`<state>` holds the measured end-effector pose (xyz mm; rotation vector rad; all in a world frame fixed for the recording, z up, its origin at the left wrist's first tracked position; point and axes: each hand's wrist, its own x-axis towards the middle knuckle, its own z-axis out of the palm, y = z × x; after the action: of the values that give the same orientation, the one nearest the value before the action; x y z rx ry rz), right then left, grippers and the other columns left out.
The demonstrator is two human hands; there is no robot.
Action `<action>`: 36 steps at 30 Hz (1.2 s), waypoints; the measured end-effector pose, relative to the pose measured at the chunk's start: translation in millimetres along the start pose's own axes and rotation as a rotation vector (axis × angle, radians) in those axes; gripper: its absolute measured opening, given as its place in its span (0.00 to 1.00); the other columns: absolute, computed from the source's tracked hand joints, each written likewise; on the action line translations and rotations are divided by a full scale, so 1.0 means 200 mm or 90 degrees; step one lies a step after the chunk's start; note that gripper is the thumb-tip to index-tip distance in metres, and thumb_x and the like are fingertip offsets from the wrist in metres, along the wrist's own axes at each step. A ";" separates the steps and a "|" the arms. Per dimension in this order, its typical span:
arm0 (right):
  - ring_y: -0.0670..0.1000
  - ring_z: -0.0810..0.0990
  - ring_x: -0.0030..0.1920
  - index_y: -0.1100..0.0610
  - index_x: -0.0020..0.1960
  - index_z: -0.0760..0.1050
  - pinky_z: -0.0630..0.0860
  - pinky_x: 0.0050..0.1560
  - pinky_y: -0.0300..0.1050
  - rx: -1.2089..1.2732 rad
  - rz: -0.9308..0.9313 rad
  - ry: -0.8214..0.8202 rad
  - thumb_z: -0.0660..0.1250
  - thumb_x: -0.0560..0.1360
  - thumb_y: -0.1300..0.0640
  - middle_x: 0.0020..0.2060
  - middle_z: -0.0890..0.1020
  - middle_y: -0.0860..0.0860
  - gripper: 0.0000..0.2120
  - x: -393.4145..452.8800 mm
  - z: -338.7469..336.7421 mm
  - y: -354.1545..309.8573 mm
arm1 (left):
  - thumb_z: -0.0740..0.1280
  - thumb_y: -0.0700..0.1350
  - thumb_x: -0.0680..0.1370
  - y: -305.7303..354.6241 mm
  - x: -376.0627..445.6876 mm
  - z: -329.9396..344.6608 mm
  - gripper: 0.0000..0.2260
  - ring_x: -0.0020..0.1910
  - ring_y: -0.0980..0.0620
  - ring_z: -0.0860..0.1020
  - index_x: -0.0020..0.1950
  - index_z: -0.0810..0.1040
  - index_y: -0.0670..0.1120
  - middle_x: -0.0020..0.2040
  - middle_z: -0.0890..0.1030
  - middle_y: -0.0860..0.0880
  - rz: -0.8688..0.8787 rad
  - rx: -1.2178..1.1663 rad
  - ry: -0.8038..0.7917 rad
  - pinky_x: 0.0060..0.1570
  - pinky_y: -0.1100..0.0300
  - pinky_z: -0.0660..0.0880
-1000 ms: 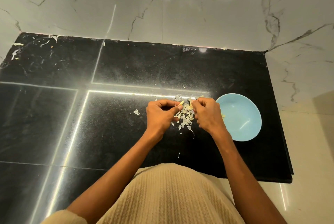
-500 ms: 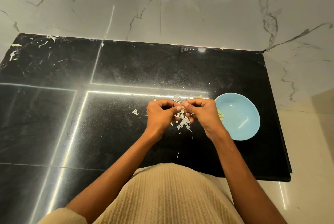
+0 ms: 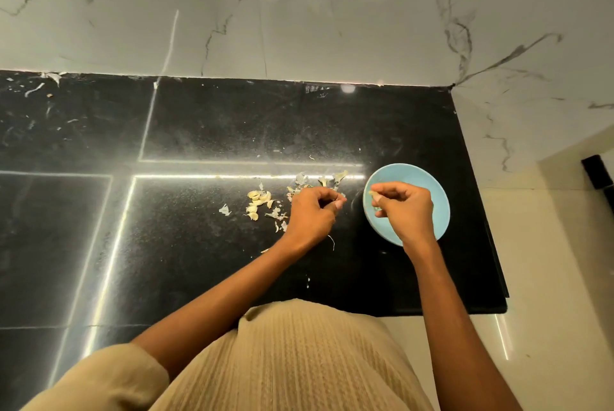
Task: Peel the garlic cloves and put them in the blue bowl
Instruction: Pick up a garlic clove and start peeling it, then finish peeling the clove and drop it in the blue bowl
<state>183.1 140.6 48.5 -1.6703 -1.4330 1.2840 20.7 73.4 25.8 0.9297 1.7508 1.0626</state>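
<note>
A light blue bowl stands on the black counter at the right. My right hand hovers over its left half and pinches a pale peeled garlic clove at its fingertips. A little left of the bowl, my left hand rests over the peel heap with fingers curled; what it holds is hidden. Several unpeeled garlic cloves lie further left, and loose garlic skins are scattered behind my left hand.
The black stone counter ends at an edge on the right, with pale floor beyond. A marble wall rises behind. Peel scraps lie at the far left corner.
My hands have parted. The right hand has moved right with the clove to a spot over the bowl. The left hand has stayed over the skins.
</note>
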 end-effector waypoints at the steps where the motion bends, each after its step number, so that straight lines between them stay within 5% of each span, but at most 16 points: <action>1: 0.49 0.87 0.41 0.51 0.46 0.85 0.83 0.40 0.39 -0.017 0.004 0.013 0.74 0.76 0.67 0.41 0.87 0.48 0.11 0.00 -0.01 0.02 | 0.70 0.37 0.78 0.00 0.01 0.02 0.05 0.37 0.55 0.80 0.50 0.85 0.43 0.41 0.84 0.49 0.003 0.015 -0.009 0.48 0.51 0.82; 13: 0.49 0.86 0.45 0.52 0.43 0.84 0.83 0.41 0.38 -0.036 0.019 0.070 0.71 0.76 0.70 0.44 0.87 0.50 0.14 -0.01 -0.05 0.08 | 0.70 0.34 0.77 -0.02 0.00 0.11 0.11 0.46 0.56 0.80 0.57 0.84 0.41 0.50 0.85 0.45 0.021 0.112 -0.071 0.47 0.70 0.76; 17: 0.48 0.85 0.42 0.51 0.40 0.85 0.82 0.47 0.43 -0.078 -0.051 0.037 0.67 0.75 0.71 0.37 0.86 0.45 0.17 -0.04 0.05 0.04 | 0.69 0.37 0.78 -0.04 0.00 0.07 0.08 0.43 0.54 0.83 0.54 0.85 0.45 0.46 0.86 0.48 0.018 0.086 -0.052 0.51 0.59 0.80; 23: 0.43 0.80 0.32 0.52 0.43 0.83 0.77 0.37 0.38 -0.177 -0.143 -0.105 0.67 0.74 0.65 0.32 0.82 0.46 0.10 -0.12 0.29 0.00 | 0.67 0.43 0.74 -0.08 0.00 -0.02 0.12 0.28 0.50 0.75 0.30 0.74 0.46 0.27 0.77 0.50 -0.040 0.165 0.047 0.31 0.53 0.74; 26: 0.47 0.79 0.34 0.52 0.51 0.81 0.78 0.41 0.47 -0.252 -0.129 -0.153 0.66 0.77 0.62 0.31 0.80 0.48 0.08 -0.11 0.34 0.04 | 0.68 0.45 0.73 -0.10 -0.01 -0.07 0.08 0.30 0.50 0.78 0.34 0.76 0.46 0.29 0.79 0.50 -0.059 0.215 0.078 0.33 0.55 0.75; 28: 0.52 0.81 0.42 0.50 0.60 0.79 0.79 0.47 0.51 -0.305 -0.129 -0.178 0.65 0.77 0.64 0.38 0.83 0.53 0.15 -0.10 0.36 0.05 | 0.71 0.42 0.71 -0.12 -0.01 -0.11 0.04 0.34 0.51 0.79 0.39 0.77 0.47 0.34 0.80 0.51 -0.046 0.205 0.072 0.36 0.54 0.77; 30: 0.53 0.82 0.46 0.49 0.66 0.78 0.79 0.50 0.52 -0.341 -0.153 -0.206 0.66 0.74 0.66 0.44 0.84 0.52 0.23 -0.10 0.37 0.04 | 0.70 0.37 0.66 -0.15 -0.02 -0.15 0.11 0.36 0.53 0.79 0.46 0.78 0.47 0.40 0.81 0.53 -0.027 0.177 0.056 0.39 0.53 0.80; 33: 0.51 0.82 0.48 0.47 0.64 0.80 0.79 0.52 0.49 -0.373 -0.166 -0.235 0.67 0.70 0.66 0.48 0.84 0.48 0.26 -0.10 0.41 0.03 | 0.70 0.33 0.65 -0.20 -0.03 -0.18 0.14 0.39 0.53 0.80 0.48 0.81 0.47 0.43 0.82 0.52 -0.005 0.169 0.056 0.42 0.53 0.81; 36: 0.52 0.83 0.49 0.47 0.60 0.82 0.79 0.53 0.49 -0.378 -0.174 -0.236 0.68 0.73 0.63 0.48 0.85 0.47 0.19 -0.09 0.46 0.02 | 0.74 0.37 0.72 -0.23 -0.06 -0.20 0.06 0.41 0.55 0.80 0.45 0.82 0.46 0.42 0.83 0.51 0.010 0.165 0.077 0.45 0.55 0.80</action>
<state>101.3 108.3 17.0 -1.5435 -2.3543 1.1131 -20.1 35.5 -2.3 1.0570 2.0191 0.9323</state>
